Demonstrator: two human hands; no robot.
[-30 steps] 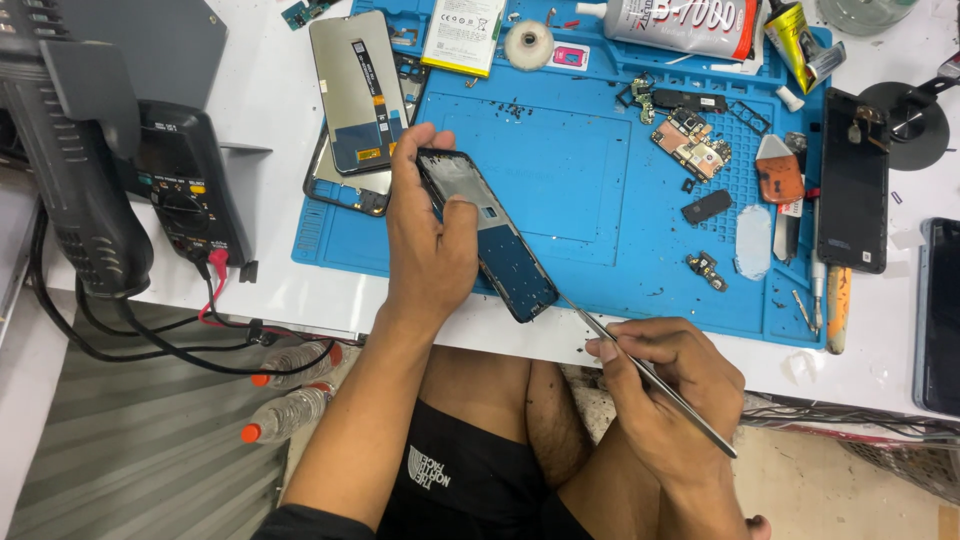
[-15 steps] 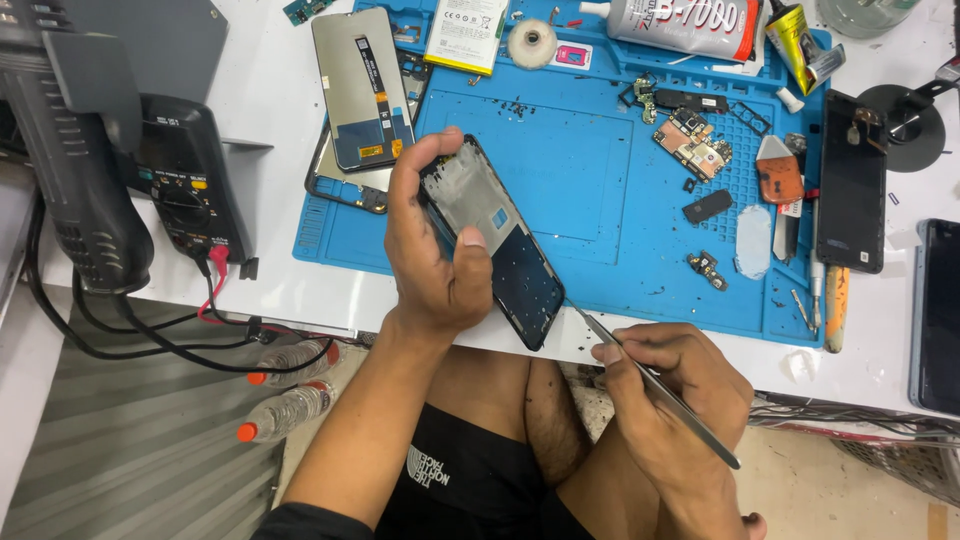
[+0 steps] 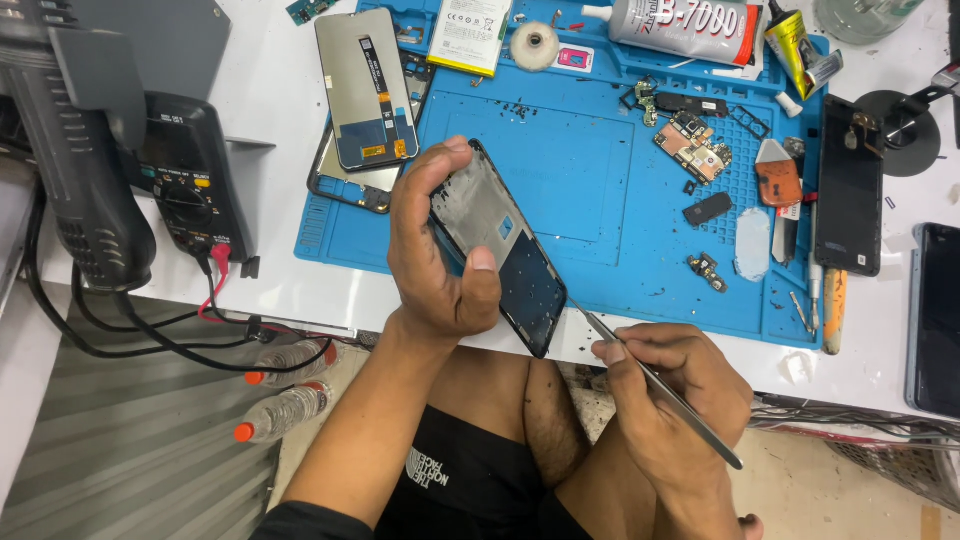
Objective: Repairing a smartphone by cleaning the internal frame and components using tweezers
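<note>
My left hand (image 3: 435,262) grips a black phone frame (image 3: 505,252), tilted over the near edge of the blue work mat (image 3: 570,170), thumb pressed on its inner face. Metal tweezers (image 3: 655,382) sit in my right hand (image 3: 670,405), just below and right of the frame; their tip points toward the frame's lower right edge. A detached phone screen (image 3: 365,90) lies face down at the mat's far left, over another frame. Small circuit boards (image 3: 692,145) and loose parts lie on the mat's right half.
A black multimeter (image 3: 185,180) with red and black leads stands at the left beside a dark hot-air unit (image 3: 75,150). A glue tube (image 3: 690,20), tape roll (image 3: 534,42) and battery (image 3: 470,32) line the far edge. Black phones (image 3: 848,185) lie at right. Two bottles (image 3: 285,385) rest on the floor.
My left hand has turned the phone frame upward so its inner face shows, and the thumb moved onto it. My right hand with the tweezers stayed low, shifting slightly.
</note>
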